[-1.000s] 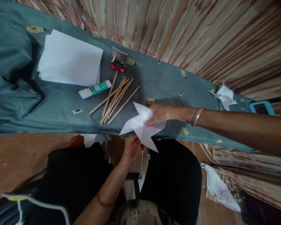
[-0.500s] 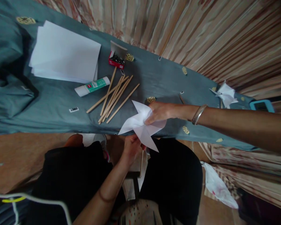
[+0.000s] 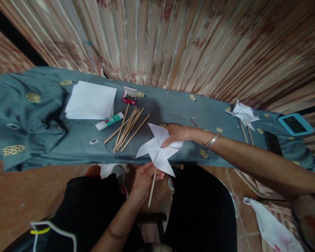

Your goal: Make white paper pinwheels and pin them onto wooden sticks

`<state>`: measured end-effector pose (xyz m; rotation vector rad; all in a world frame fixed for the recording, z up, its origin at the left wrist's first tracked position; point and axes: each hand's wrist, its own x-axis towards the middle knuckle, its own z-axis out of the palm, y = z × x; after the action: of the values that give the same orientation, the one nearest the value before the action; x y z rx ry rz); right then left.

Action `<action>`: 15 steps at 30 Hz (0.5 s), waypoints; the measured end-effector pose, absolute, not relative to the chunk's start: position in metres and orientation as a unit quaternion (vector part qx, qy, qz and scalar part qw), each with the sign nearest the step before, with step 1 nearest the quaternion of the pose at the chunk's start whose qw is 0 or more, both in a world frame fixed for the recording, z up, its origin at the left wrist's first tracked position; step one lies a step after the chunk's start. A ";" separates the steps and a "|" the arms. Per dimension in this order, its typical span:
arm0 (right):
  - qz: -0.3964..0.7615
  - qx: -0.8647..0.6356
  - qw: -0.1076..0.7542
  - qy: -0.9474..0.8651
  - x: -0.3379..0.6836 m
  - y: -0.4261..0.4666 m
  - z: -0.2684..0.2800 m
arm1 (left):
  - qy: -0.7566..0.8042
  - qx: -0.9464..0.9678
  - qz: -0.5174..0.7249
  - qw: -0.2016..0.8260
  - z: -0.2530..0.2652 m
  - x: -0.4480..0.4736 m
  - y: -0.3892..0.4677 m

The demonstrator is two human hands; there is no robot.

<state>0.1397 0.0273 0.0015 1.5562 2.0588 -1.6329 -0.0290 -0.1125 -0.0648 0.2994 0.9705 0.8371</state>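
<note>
On the table [image 3: 178, 115] lies paper [image 3: 91, 100]; at the near edge is the pinwheel [image 3: 156, 148], grasped near its centre by the right hand [image 3: 176, 134]; below, the left hand [image 3: 144, 178] grips a stick [image 3: 151, 190]; beyond sits a box [image 3: 128, 100].

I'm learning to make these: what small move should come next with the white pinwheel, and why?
I'd likely have the right hand press the white pinwheel gently at its centre: the thumb rests there, and the left hand holds the wooden stick close below the paper.
</note>
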 end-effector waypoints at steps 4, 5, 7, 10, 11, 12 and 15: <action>-0.551 0.497 0.022 0.671 0.146 0.029 0.009 | 0.455 0.160 0.403 0.778 -0.053 -0.029 -0.107; -0.552 0.491 0.003 0.673 0.147 0.030 0.013 | 0.459 0.167 0.409 0.771 -0.050 -0.029 -0.105; -0.563 0.478 -0.048 0.672 0.150 0.030 0.023 | 0.470 0.175 0.419 0.757 -0.044 -0.028 -0.100; -0.573 0.473 -0.145 0.654 0.154 0.031 0.040 | 0.479 0.190 0.428 0.742 -0.037 -0.028 -0.091; -0.571 0.474 -0.174 0.647 0.156 0.031 0.044 | 0.480 0.199 0.430 0.738 -0.035 -0.028 -0.088; -0.568 0.476 -0.200 0.642 0.159 0.030 0.046 | 0.479 0.210 0.433 0.734 -0.034 -0.028 -0.085; -0.528 0.486 -0.279 0.638 0.167 0.027 0.046 | 0.480 0.236 0.436 0.724 -0.032 -0.029 -0.073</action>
<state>0.1674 0.0275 0.0465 1.8754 2.4644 -2.0371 -0.0288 -0.0729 -0.0317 0.5208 1.0592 0.9622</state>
